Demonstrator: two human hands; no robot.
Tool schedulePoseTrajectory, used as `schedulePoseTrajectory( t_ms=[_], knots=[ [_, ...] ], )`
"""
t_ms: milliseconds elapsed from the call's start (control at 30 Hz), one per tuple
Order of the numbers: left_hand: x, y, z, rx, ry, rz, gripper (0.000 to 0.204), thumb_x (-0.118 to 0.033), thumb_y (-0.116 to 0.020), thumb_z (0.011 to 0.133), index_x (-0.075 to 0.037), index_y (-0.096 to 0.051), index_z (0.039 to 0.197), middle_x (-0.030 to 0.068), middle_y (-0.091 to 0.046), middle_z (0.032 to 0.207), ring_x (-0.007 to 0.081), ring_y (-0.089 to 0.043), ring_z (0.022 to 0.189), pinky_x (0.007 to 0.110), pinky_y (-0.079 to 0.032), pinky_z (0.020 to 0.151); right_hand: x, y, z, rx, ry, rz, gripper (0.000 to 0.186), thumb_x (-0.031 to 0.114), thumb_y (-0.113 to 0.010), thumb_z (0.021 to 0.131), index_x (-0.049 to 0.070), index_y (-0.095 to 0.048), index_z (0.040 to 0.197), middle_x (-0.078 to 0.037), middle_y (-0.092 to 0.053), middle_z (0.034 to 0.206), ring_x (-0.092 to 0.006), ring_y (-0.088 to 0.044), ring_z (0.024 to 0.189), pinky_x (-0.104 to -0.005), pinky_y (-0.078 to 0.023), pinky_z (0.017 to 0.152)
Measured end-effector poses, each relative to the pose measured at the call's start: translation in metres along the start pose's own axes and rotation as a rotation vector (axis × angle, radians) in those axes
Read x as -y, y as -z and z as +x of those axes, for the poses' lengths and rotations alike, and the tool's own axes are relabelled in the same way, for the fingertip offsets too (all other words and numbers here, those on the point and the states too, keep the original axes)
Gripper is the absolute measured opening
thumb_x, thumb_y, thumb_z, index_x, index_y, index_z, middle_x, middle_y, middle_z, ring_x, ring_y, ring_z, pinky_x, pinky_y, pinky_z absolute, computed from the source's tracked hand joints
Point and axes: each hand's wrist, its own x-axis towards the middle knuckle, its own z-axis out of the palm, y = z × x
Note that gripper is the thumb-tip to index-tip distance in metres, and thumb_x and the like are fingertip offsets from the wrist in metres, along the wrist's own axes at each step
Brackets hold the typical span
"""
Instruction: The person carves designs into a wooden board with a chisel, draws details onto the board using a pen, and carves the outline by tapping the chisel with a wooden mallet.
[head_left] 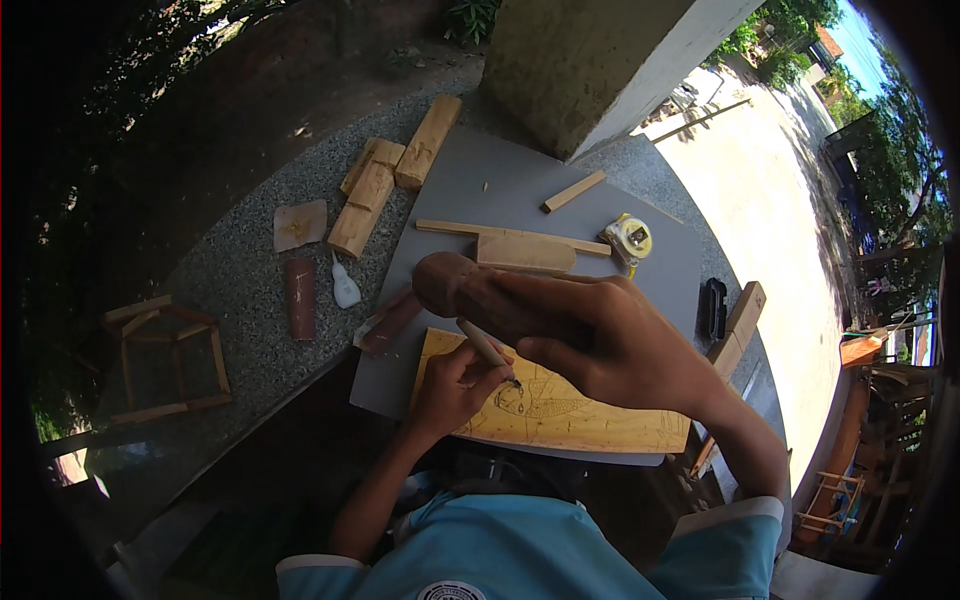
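1. Clock centred on the wooden board (620,425); we see it lying flat on a grey sheet (480,180), line drawing on its face, its 6 o'clock edge nearest the blue shirt (520,550).
2. Left hand (455,385), at the board's 10 o'clock: fingers pinched narrow around a slim tool (485,345), dark tip down at the drawing.
3. Right hand (630,345), 1 o'clock side: fingers closed on a dark wooden mallet (445,283). Head is just by the tool's upper end; we can't tell if they touch.
4. Under the sheet, we have a speckled tabletop (250,270) with a curved far edge.
5. On the sheet: tape measure (630,238) at 1 o'clock, short wood strip (575,190) at 12.
6. Beyond the sheet: wood blocks (365,210) at 11, white bottle (345,287) and reddish-brown piece (300,300) at 10, slatted wooden frame (220,365) at 9.
7. Black object (712,310) at 2 o'clock, kind unclear to us.
8. Surroundings: concrete pillar (580,80) at 12, sunlit ground (775,190) between 1 and 2, trees (900,180) past it.
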Motion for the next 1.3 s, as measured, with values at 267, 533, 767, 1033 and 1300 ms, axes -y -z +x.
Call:
schedulePoseTrajectory(
  t_ms=[267, 533, 767, 1033, 1300],
  knots=[
    [0.002, -0.001, -0.003, -0.015, 0.014, -0.054, 0.020, -0.008, -0.063, 0.081, 0.002, -0.054, 0.095, 0.0105, -0.065, 0.088, 0.0167, -0.064, 0.085, 0.028, -0.052, 0.076, 0.001, -0.003, -0.001, 0.008, 0.003, -0.039, 0.044, 0.006, -0.062, 0.072, -0.002, -0.050, 0.114, -0.022, -0.059, 0.092, -0.0383, -0.056, 0.090, -0.0400, -0.045, 0.075],
    [0.001, -0.001, -0.003, -0.002, 0.005, -0.029, 0.020, -0.008, -0.063, 0.081, 0.001, -0.054, 0.096, 0.0106, -0.065, 0.090, 0.0167, -0.064, 0.087, 0.028, -0.052, 0.076, 0.001, -0.003, -0.002, 0.018, -0.034, -0.042, 0.045, 0.007, -0.062, 0.072, -0.002, -0.050, 0.114, -0.023, -0.058, 0.093, -0.0386, -0.056, 0.091, -0.0407, -0.045, 0.076],
    [0.002, -0.003, 0.000, 0.009, -0.017, 0.022, 0.018, -0.008, -0.059, 0.083, 0.002, -0.052, 0.096, 0.0118, -0.064, 0.089, 0.0180, -0.064, 0.087, 0.029, -0.051, 0.075, 0.007, 0.002, 0.002, 0.058, -0.029, -0.093, 0.037, 0.007, -0.060, 0.072, -0.001, -0.054, 0.108, -0.022, -0.059, 0.086, -0.0389, -0.057, 0.083, -0.0407, -0.046, 0.070],
    [0.008, -0.007, 0.004, 0.008, -0.007, -0.057, 0.017, -0.007, -0.056, 0.084, 0.003, -0.050, 0.096, 0.0119, -0.063, 0.085, 0.0204, -0.065, 0.084, 0.030, -0.051, 0.072, 0.000, 0.013, 0.015, 0.106, 0.068, -0.185, 0.038, 0.006, -0.058, 0.074, 0.001, -0.056, 0.112, -0.021, -0.062, 0.078, -0.0347, -0.060, 0.068, -0.0368, -0.048, 0.063],
    [0.008, -0.008, 0.001, 0.028, 0.028, -0.020, 0.018, -0.003, -0.057, 0.082, 0.005, -0.052, 0.097, 0.0116, -0.064, 0.087, 0.0172, -0.064, 0.086, 0.028, -0.052, 0.076, 0.010, 0.018, 0.016, 0.083, 0.013, -0.226, 0.038, 0.002, -0.056, 0.076, 0.011, -0.059, 0.113, -0.017, -0.064, 0.085, -0.0315, -0.062, 0.073, -0.0355, -0.049, 0.064]
  ],
)
